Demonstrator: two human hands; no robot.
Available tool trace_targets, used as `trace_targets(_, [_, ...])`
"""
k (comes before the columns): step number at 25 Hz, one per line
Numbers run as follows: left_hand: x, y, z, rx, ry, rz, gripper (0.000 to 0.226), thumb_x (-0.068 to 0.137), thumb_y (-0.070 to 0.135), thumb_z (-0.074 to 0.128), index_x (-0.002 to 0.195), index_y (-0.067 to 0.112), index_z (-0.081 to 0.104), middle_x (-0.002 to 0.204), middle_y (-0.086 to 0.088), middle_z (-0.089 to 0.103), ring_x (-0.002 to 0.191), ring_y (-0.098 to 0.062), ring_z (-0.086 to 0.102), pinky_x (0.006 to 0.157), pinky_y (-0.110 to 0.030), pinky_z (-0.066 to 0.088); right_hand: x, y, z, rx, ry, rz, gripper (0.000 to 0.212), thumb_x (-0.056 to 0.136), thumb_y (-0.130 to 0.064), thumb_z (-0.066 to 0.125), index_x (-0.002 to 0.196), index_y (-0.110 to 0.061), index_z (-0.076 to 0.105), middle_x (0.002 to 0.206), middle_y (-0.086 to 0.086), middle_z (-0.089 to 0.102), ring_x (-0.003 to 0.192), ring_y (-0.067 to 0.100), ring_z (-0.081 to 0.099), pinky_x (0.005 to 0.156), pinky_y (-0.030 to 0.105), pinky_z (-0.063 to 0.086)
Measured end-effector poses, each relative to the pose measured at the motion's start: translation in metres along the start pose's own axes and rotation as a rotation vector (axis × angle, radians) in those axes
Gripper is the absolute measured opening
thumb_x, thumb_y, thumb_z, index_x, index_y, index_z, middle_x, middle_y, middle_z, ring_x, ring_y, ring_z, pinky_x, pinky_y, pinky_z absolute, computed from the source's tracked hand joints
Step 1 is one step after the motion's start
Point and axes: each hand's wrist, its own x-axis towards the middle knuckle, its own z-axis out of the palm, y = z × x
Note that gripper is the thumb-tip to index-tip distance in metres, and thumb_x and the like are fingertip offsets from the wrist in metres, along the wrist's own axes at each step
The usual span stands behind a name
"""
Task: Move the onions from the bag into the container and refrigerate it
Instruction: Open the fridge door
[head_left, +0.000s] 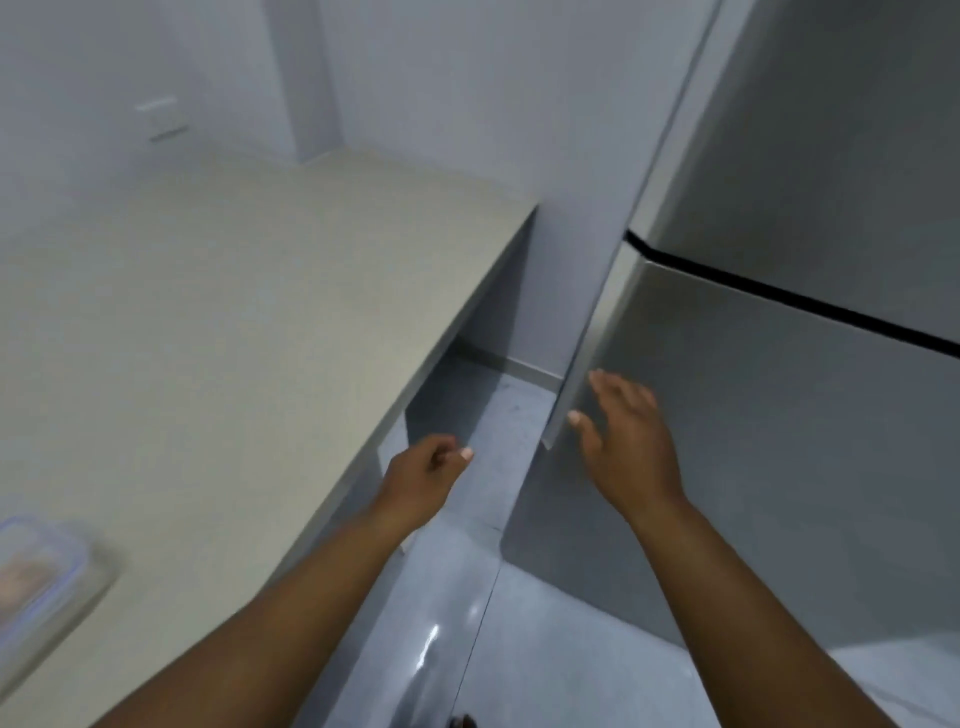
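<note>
Your right hand (628, 441) lies with fingers spread on the fridge's lower door (753, 441), near its left edge; your left hand (423, 475) hangs loosely curled, holding nothing, beside the table (208, 312). The container (47, 577) sits blurred at the table's near left edge

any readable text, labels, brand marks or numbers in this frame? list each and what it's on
None readable.
Refrigerator: plain doors, no badge or label in view.
Container on the counter: blurred, no lettering can be made out.
Wall switch plate: blank as far as the blur shows.
</note>
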Motion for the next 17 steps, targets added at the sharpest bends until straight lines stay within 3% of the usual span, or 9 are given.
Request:
trace_targets(3, [0.051, 0.074, 0.043, 0.051, -0.054, 0.145, 0.051, 0.088, 0.049, 0.058, 0.129, 0.019, 0.056, 0.116, 0.004, 0.06, 0.105, -0.011, 0.055, 0.086, -0.025, 0.039, 0.044, 0.02, -0.054, -0.203, 0.203, -0.017, 0.051, 0.088, -0.024, 0.064, 0.131, 0.001, 0.053, 0.137, 0.02, 0.053, 0.128, 0.041, 0.044, 0.109, 0.045, 0.036])
trace_targets(6, [0.088, 0.14, 0.076, 0.048, -0.101, 0.239, 0.064, 0.088, 0.05, 0.058, 0.139, 0.015, 0.046, 0.137, -0.005, 0.055, 0.124, -0.022, 0.053, 0.099, -0.033, 0.042, 0.067, 0.03, -0.082, -0.353, 0.266, -0.072, 0.048, 0.084, -0.024, 0.066, 0.123, 0.0, 0.056, 0.125, 0.019, 0.057, 0.114, 0.039, 0.052, 0.098, 0.044, 0.042])
trace_targets(7, [0.098, 0.157, 0.084, 0.035, -0.11, 0.266, 0.063, 0.087, 0.05, 0.058, 0.139, 0.016, 0.047, 0.137, -0.003, 0.055, 0.124, -0.022, 0.053, 0.099, -0.033, 0.044, 0.07, 0.033, -0.085, -0.392, 0.262, -0.089, 0.049, 0.083, -0.026, 0.066, 0.123, -0.001, 0.056, 0.123, 0.017, 0.057, 0.111, 0.038, 0.052, 0.096, 0.043, 0.041])
trace_targets(10, [0.118, 0.186, 0.101, -0.048, -0.103, 0.331, 0.043, 0.085, 0.044, 0.063, 0.122, 0.021, 0.061, 0.112, 0.007, 0.065, 0.108, -0.017, 0.063, 0.076, -0.019, 0.046, 0.077, 0.043, -0.088, -0.431, 0.25, -0.099, 0.055, 0.083, -0.027, 0.064, 0.13, -0.002, 0.051, 0.125, 0.016, 0.055, 0.113, 0.037, 0.049, 0.099, 0.042, 0.039])
trace_targets(14, [0.131, 0.177, 0.107, -0.136, -0.111, 0.299, 0.045, 0.084, 0.041, 0.066, 0.122, 0.019, 0.058, 0.116, 0.003, 0.064, 0.104, -0.015, 0.062, 0.086, -0.029, 0.049, 0.079, 0.047, -0.079, -0.43, 0.301, -0.1, 0.056, 0.081, -0.019, 0.064, 0.132, -0.002, 0.05, 0.123, 0.016, 0.056, 0.112, 0.037, 0.049, 0.102, 0.045, 0.039])
trace_targets(17, [0.134, 0.173, 0.111, -0.132, -0.094, 0.317, 0.045, 0.086, 0.039, 0.065, 0.124, 0.017, 0.055, 0.121, 0.001, 0.062, 0.103, -0.013, 0.06, 0.081, -0.022, 0.046, 0.08, 0.045, -0.075, -0.438, 0.336, -0.086, 0.054, 0.078, -0.01, 0.063, 0.131, -0.003, 0.052, 0.121, 0.016, 0.056, 0.111, 0.036, 0.049, 0.102, 0.046, 0.039])
